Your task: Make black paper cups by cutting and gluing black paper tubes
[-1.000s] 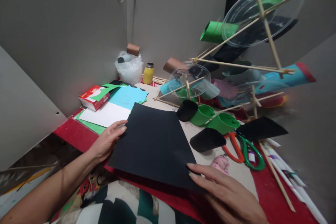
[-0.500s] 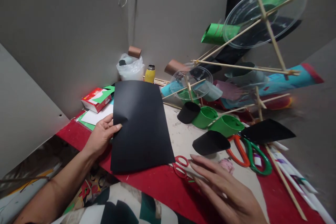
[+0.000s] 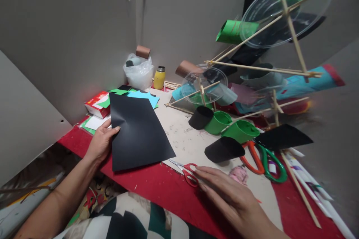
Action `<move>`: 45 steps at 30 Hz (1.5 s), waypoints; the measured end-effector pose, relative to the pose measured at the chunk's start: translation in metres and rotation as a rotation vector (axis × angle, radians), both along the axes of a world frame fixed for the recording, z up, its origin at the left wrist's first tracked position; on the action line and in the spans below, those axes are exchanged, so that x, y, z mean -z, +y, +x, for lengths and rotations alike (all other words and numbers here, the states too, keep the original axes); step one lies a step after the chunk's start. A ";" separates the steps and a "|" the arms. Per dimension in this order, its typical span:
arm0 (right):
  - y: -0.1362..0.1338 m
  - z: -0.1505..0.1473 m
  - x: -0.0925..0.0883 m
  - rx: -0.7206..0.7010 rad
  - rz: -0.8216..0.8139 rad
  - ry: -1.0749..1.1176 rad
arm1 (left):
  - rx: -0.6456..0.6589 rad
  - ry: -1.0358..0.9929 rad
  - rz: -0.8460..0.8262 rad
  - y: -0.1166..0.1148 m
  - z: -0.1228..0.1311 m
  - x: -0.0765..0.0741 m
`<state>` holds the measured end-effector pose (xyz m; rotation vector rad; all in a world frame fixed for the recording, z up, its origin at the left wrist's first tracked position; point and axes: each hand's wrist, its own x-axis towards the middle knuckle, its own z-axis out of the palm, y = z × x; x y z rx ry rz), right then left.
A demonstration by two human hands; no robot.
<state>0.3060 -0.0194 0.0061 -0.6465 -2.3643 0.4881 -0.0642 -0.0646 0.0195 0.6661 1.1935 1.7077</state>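
My left hand [image 3: 101, 139] pinches the left edge of a black sheet of paper [image 3: 137, 134], thumb on top, with a small dent beside the thumb. The sheet tilts over the table, its right corner above the board. Just right of that corner lies a pair of small red-handled scissors [image 3: 188, 171], blades pointing left. My right hand [image 3: 227, 190] reaches over the scissors with fingers stretched out, the fingertips at the red handles. Whether they touch the handles I cannot tell. A crumpled pink lump [image 3: 238, 174] sits beyond this hand.
Green paper rings [image 3: 242, 131], a black paper tube [image 3: 224, 149] and large scissors with orange and green handles [image 3: 273, 166] lie to the right. A stick frame with a clear plastic lid [image 3: 286, 11] rises there. Behind stand a yellow bottle [image 3: 159, 78] and a red box [image 3: 97, 104].
The black sheet has moved left and tilted lower, uncovering blue paper behind it and the small scissors' blades. My right hand has shifted slightly left, onto the scissors' handle area.
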 end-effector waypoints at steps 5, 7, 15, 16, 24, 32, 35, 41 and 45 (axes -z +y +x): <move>0.000 0.000 -0.003 0.003 -0.086 0.060 | 0.057 0.029 0.065 -0.007 0.007 -0.021; -0.001 -0.002 -0.006 0.035 -0.158 0.091 | 0.074 0.026 0.085 -0.012 0.010 -0.028; -0.005 -0.004 -0.016 0.120 -0.903 0.210 | 0.095 -0.012 0.135 -0.027 0.025 -0.057; -0.004 -0.005 -0.018 0.090 -0.991 0.261 | 0.109 -0.011 0.145 -0.028 0.027 -0.061; 0.012 -0.039 -0.056 0.019 -1.162 0.705 | 0.424 -0.005 0.206 -0.008 0.042 -0.072; 0.027 -0.043 -0.074 0.181 -1.093 0.848 | 0.556 0.220 0.203 0.023 0.042 -0.069; 0.022 -0.043 -0.072 0.187 -1.127 0.804 | 0.533 0.248 0.210 0.032 0.041 -0.075; 0.024 -0.042 -0.070 0.209 -1.099 0.811 | 0.551 0.315 0.175 0.047 0.043 -0.079; 0.033 -0.039 -0.067 0.228 -1.040 0.855 | 0.604 0.333 0.153 0.052 0.044 -0.076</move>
